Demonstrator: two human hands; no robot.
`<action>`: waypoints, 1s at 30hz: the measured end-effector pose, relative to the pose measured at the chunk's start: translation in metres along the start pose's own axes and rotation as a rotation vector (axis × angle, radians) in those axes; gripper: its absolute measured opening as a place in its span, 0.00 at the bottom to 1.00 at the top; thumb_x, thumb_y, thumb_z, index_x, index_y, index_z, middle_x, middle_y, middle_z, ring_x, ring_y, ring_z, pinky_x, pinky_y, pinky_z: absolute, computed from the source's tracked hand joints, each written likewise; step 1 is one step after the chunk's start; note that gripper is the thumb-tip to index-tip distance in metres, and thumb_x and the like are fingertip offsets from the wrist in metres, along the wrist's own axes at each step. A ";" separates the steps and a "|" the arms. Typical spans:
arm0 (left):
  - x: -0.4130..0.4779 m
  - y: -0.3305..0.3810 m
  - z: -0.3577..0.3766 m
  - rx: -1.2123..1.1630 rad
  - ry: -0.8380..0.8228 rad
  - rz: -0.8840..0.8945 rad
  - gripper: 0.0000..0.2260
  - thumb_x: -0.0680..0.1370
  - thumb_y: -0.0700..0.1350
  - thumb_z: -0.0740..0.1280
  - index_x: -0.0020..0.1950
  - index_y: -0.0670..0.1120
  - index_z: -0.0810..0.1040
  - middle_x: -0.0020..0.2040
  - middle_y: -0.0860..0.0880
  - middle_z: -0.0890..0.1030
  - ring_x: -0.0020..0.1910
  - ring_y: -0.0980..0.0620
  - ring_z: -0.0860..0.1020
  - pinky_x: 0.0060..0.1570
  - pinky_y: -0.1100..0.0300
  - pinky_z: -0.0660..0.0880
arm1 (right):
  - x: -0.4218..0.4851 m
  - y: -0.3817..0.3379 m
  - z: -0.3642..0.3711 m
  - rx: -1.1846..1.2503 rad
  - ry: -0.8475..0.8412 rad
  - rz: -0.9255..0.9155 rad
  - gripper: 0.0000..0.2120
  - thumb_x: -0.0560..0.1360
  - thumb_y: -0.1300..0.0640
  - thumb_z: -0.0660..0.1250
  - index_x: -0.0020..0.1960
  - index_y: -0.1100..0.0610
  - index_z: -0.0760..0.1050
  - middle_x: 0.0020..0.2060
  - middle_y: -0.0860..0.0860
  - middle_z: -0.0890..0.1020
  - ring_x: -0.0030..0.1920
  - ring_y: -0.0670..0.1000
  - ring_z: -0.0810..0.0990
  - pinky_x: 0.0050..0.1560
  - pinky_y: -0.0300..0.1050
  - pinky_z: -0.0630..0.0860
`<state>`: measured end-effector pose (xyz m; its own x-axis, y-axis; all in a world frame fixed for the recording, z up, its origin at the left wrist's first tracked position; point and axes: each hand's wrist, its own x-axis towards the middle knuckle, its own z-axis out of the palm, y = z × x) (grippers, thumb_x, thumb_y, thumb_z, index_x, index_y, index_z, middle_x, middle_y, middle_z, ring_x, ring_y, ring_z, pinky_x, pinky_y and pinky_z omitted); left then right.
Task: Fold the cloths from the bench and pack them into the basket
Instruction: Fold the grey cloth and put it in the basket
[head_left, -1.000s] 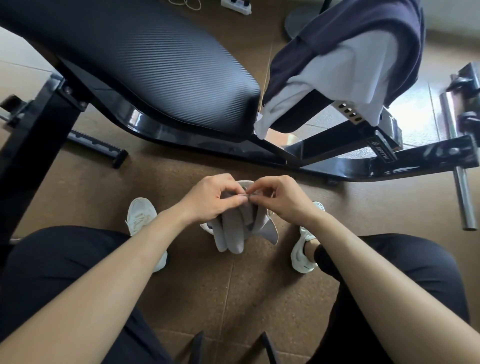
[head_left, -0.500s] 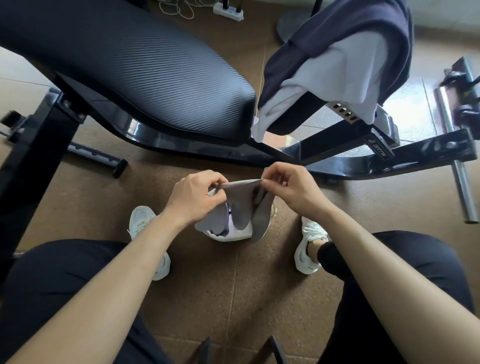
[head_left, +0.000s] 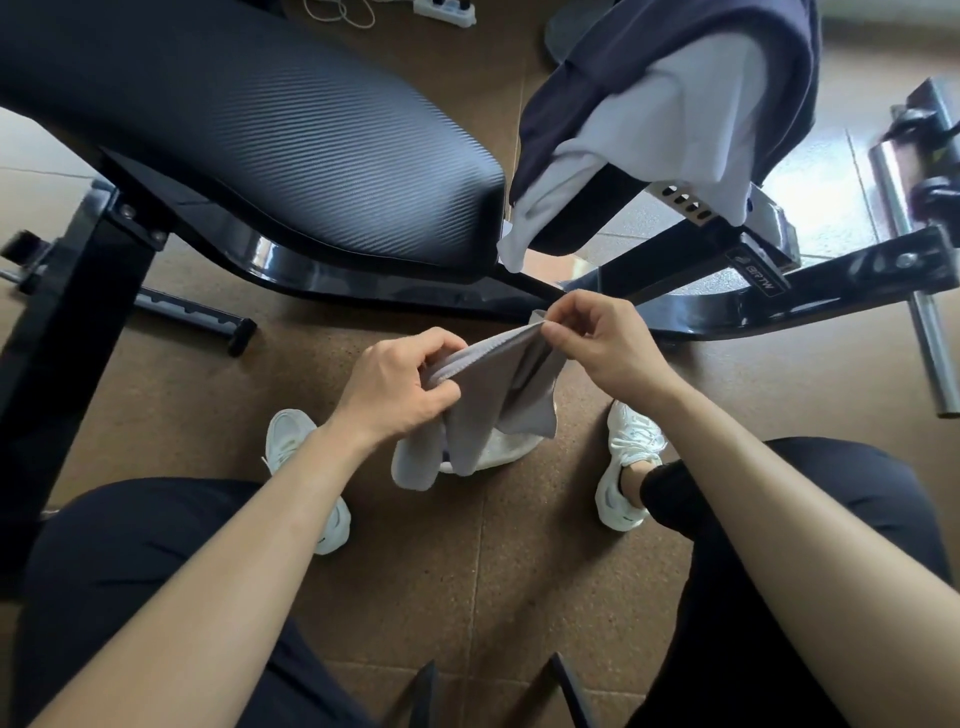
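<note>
Far left, the padded bench (head_left: 270, 156) was seen stretched across the upper frame, its black struts angled down to the brown floor (head_left: 519, 571). Next along, the left grip (head_left: 400, 387) was found clenched on the near end of the grey cloth (head_left: 493, 405), the hem bunched under thumb and curled fingers. That hold, it was judged, was meant to anchor one corner while the edge was squared up. The grey cloth itself was held in the air between the knees, in front of the bench and above the floor. Its top edge was drawn taut from grip to grip and the rest was left hanging in loose folds. Something white beneath it could not be made out. Then the right grip (head_left: 613, 348): the far end of the hem was pinched between thumb and fingertips and carried a little higher, so that a straight fold line could be found. Further right, a white cloth (head_left: 691, 119) and a navy garment (head_left: 613, 67) were left draped over the bench's raised end, not yet folded. A steel bar (head_left: 914, 291) was seen at the far edge. No basket was in view, so packing was judged some way off.
</note>
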<state>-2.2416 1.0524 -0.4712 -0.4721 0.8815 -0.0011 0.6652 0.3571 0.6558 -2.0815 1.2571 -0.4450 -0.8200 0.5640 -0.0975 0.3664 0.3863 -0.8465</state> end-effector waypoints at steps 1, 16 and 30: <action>-0.001 -0.001 -0.001 0.050 0.022 0.028 0.17 0.72 0.51 0.68 0.60 0.53 0.80 0.48 0.53 0.84 0.43 0.53 0.81 0.43 0.59 0.80 | 0.000 0.001 -0.001 -0.003 0.016 0.008 0.02 0.78 0.59 0.71 0.47 0.56 0.81 0.37 0.50 0.82 0.35 0.41 0.76 0.39 0.38 0.76; 0.003 0.002 0.003 -0.324 0.126 -0.143 0.13 0.77 0.38 0.71 0.47 0.58 0.84 0.41 0.63 0.84 0.42 0.62 0.82 0.44 0.69 0.76 | 0.003 0.013 -0.008 0.011 0.155 0.007 0.07 0.75 0.61 0.73 0.52 0.52 0.81 0.33 0.47 0.78 0.33 0.40 0.73 0.41 0.37 0.71; -0.002 0.008 0.002 -0.146 0.038 0.058 0.07 0.75 0.45 0.71 0.52 0.50 0.87 0.45 0.54 0.86 0.44 0.56 0.84 0.45 0.56 0.82 | -0.004 -0.002 0.029 -0.057 -0.250 -0.036 0.03 0.76 0.55 0.75 0.46 0.53 0.82 0.36 0.46 0.83 0.35 0.40 0.78 0.38 0.35 0.74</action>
<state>-2.2341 1.0541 -0.4678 -0.4584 0.8862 0.0666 0.6021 0.2546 0.7567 -2.0916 1.2326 -0.4577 -0.9134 0.3542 -0.2004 0.3536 0.4469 -0.8217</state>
